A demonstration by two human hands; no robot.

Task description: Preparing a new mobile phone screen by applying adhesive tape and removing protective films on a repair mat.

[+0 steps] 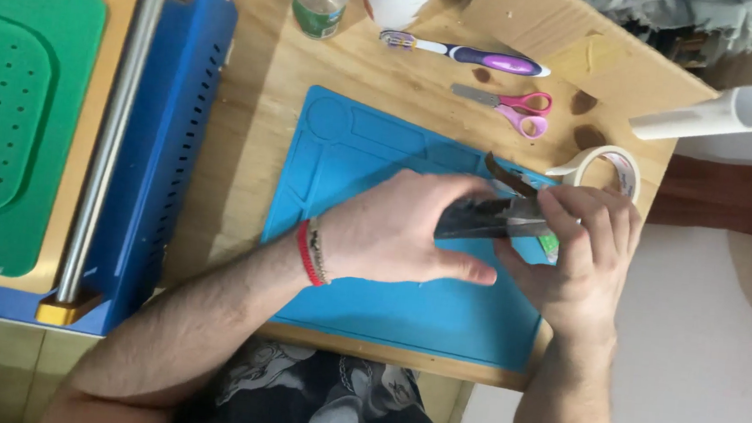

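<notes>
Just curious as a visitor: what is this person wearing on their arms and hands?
Both arms are bare, with no sleeves and no gloves. The left hand has a red cord bracelet and a thin beaded one beside it at the wrist. The right hand wears nothing visible.

I'm seeing a bright blue mat (368, 302) on pale wood, pink-handled scissors (517, 106), a purple-and-white toothbrush (467, 56), cream tape (611, 169), a red wristband (304, 252), and a green perforated pad (3, 115) (framed in gold and blue).
</notes>
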